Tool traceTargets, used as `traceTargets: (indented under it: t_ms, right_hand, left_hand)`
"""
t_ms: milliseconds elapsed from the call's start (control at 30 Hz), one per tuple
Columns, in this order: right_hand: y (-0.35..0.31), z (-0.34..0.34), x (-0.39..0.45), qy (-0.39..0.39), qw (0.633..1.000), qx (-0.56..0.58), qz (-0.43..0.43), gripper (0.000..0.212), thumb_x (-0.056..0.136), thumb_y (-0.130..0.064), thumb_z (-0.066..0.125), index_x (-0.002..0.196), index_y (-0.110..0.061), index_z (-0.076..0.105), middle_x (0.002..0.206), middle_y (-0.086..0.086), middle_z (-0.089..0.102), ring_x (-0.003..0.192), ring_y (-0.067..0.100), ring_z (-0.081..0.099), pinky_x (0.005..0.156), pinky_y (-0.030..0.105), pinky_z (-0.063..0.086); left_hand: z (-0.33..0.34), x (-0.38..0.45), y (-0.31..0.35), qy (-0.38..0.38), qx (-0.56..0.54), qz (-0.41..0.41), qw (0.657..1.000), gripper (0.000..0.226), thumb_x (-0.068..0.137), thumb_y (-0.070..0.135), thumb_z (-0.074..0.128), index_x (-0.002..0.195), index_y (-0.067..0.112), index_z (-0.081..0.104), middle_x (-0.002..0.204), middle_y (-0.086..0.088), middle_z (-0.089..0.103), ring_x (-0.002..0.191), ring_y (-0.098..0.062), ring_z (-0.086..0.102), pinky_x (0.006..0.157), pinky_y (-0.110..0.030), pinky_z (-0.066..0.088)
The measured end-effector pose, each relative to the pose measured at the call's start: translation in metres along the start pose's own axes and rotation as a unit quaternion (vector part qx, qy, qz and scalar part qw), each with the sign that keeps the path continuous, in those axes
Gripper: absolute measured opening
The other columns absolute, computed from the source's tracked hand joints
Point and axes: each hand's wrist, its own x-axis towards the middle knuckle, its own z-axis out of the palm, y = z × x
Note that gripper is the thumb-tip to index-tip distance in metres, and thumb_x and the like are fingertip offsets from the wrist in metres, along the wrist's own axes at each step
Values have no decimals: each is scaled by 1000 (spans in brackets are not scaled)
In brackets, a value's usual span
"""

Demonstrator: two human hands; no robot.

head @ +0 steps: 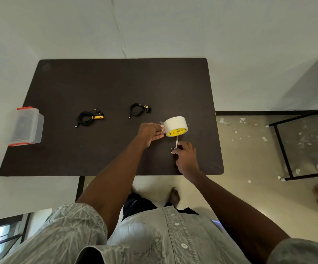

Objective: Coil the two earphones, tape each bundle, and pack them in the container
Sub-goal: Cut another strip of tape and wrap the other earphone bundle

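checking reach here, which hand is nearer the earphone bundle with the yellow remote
Left. The left hand touches the tape roll, right of the yellow-remote earphone bundle. The right hand, holding scissors, is farther right and nearer the person.

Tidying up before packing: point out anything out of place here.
White scraps litter the floor right of the table. On the table nothing stands out: both earphone bundles lie coiled.

pale grey crinkled short-sleeved shirt, white buttons, dark trousers, bare feet.
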Motion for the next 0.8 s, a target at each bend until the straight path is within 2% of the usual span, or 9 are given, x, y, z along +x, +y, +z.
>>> traceTargets:
  t_ms: [67,133,167,233,333,500,700,800]
  right_hand:
    - [1,0,-6,42,997,32,64,31,76,1,69,107,-7,70,117,14,58,111,33,52,90,40,41]
    - [-6,-1,-6,69,979,75,179,27,86,-15,67,110,-4,65,116,15,57,107,31,53,90,39,43]
    - [-11,-1,-4,70,969,84,222,33,88,-26,67,111,-3,63,117,16,56,107,31,52,90,39,43]
    - [-19,2,0,57,962,80,255,44,86,-38,68,113,-4,60,119,15,53,110,31,50,91,39,41]
    - [-29,7,7,47,952,109,282,44,87,-35,69,118,-6,58,126,15,49,115,31,47,94,38,39]
    - [-37,1,19,26,911,166,377,46,87,-28,67,123,-3,56,132,15,46,119,33,48,96,39,42]
    - [-40,1,15,42,916,151,369,45,89,-25,65,126,-4,49,129,16,47,114,31,54,91,37,47]
    - [-37,7,10,61,925,155,341,39,88,-18,69,122,-3,54,128,16,46,110,29,57,89,34,49]
  left_hand:
    - [0,1,1,-2,3,2,1000,8,87,-2,64,83,3,59,84,-16,67,74,-23,67,67,-31,59]
    - [0,1,1,-3,8,3,1000,8,87,-3,63,83,3,59,84,-16,67,74,-23,67,66,-30,59]
    - [0,2,2,-4,11,2,1000,8,87,-3,63,83,2,59,84,-16,67,74,-23,68,67,-31,59]
    - [0,3,2,-7,16,-2,1000,7,87,-2,63,84,2,60,86,-17,67,75,-23,68,70,-32,59]
    - [-2,4,3,-18,21,-7,1000,7,88,-4,62,84,2,59,85,-16,67,77,-24,67,73,-35,58]
    - [-5,7,8,-39,28,-23,999,10,90,-7,55,88,1,61,90,-18,68,85,-27,68,78,-37,57]
    - [-5,8,11,-62,54,-30,996,10,91,-4,55,98,0,61,105,-22,67,90,-27,68,74,-34,57]
    - [-4,10,11,-62,55,-30,996,11,91,-4,56,100,-1,61,107,-23,67,91,-27,69,75,-34,57]
